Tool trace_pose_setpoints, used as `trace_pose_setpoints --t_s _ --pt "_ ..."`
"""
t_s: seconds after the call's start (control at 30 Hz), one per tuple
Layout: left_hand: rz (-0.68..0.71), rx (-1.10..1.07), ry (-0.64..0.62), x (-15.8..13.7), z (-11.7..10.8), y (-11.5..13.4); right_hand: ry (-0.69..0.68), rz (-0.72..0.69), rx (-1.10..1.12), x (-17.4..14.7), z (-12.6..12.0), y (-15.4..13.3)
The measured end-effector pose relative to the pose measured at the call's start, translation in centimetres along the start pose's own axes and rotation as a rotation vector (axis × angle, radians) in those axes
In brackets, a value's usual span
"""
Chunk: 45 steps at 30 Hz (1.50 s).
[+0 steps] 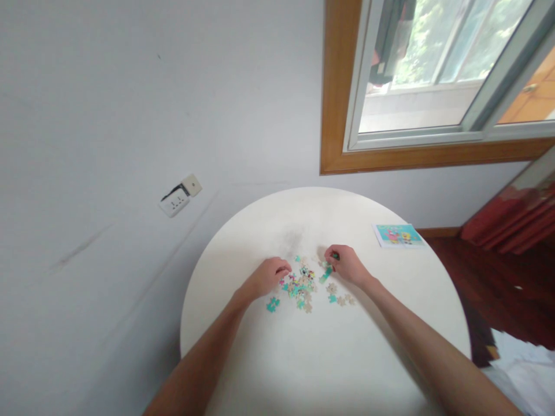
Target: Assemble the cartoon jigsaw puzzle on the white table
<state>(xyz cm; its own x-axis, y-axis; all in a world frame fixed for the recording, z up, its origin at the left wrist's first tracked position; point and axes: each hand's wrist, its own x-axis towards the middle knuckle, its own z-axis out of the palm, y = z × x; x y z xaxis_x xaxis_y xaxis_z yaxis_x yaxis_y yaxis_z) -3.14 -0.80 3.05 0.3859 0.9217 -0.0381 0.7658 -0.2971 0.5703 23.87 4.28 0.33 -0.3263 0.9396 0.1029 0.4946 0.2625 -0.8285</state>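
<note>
On the round white table lies a loose heap of jigsaw puzzle pieces (300,288), mostly teal and beige with some pink and dark bits. At the heap's left edge is my left hand (265,277), its fingers loosely bent with a gap at the thumb; nothing shows in it. My right hand (347,264) is closed at the right of the heap, and a small green puzzle piece (335,255) shows between its fingers. Just below those fingers lies a teal-green strip of pieces (325,274). A teal cluster (273,304) sits apart, below my left hand.
A picture card (399,236) with cartoon figures on teal lies near the right rim of the white table (303,358). A few beige and teal pieces (342,300) are scattered below my right hand. Behind are a wall socket (174,202) and a wood-framed window (333,86).
</note>
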Motion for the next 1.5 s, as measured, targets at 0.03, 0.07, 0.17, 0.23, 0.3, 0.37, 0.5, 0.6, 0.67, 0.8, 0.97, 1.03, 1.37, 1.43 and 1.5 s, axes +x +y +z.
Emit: trace_pose_setpoints --t_s 0.03,0.07,0.17,0.23,0.3,0.37,0.5,0.6,0.67,0.8,0.97,1.03,1.37,1.43,1.5 --pt "0.023 0.022 0.008 0.0 0.0 0.0 0.003 -0.01 0.007 0.1 0.0 0.3" --pt "0.045 0.036 0.022 0.0 0.1 0.0 -0.003 -0.019 0.019 0.2 0.1 0.6" --pt "0.126 0.037 0.064 -0.1 0.5 0.5 -0.037 -0.026 0.086 0.6 0.2 1.3" --pt "0.187 0.018 0.067 -0.1 0.9 1.0 -0.048 -0.031 0.132 0.7 0.2 1.4" --pt "0.22 -0.007 0.063 -0.1 1.4 1.6 -0.042 -0.049 0.182 0.7 0.3 1.2" --pt "0.224 -0.032 0.061 0.1 2.0 2.1 -0.031 -0.079 0.239 0.5 0.5 0.7" --pt "0.171 -0.077 0.135 0.6 3.1 2.8 -0.072 -0.131 0.352 0.1 1.3 -0.3" --pt "0.163 -0.074 0.176 0.8 3.6 3.0 -0.084 -0.106 0.364 0.2 1.5 -0.1" --pt "0.197 -0.061 0.162 0.8 3.6 2.9 -0.033 -0.075 0.308 0.4 1.2 0.6" --pt "0.237 -0.042 0.14 0.9 3.4 2.4 -0.072 -0.023 0.248 0.8 0.0 1.8" --pt "0.202 -0.022 0.203 1.1 3.0 1.5 -0.112 0.0 0.329 0.5 -0.8 1.6" --pt "0.189 -0.021 0.217 1.2 2.9 1.3 -0.099 0.013 0.331 0.4 -0.9 1.4" --pt "0.17 -0.022 0.186 1.1 2.3 0.7 -0.087 -0.152 0.049 0.9 -2.2 1.7" --pt "0.201 -0.016 0.122 0.8 2.0 0.9 -0.14 -0.197 -0.08 0.5 -2.6 1.1" --pt "0.237 0.005 0.031 0.3 1.8 1.3 -0.188 -0.254 -0.263 0.0 -2.9 0.3"
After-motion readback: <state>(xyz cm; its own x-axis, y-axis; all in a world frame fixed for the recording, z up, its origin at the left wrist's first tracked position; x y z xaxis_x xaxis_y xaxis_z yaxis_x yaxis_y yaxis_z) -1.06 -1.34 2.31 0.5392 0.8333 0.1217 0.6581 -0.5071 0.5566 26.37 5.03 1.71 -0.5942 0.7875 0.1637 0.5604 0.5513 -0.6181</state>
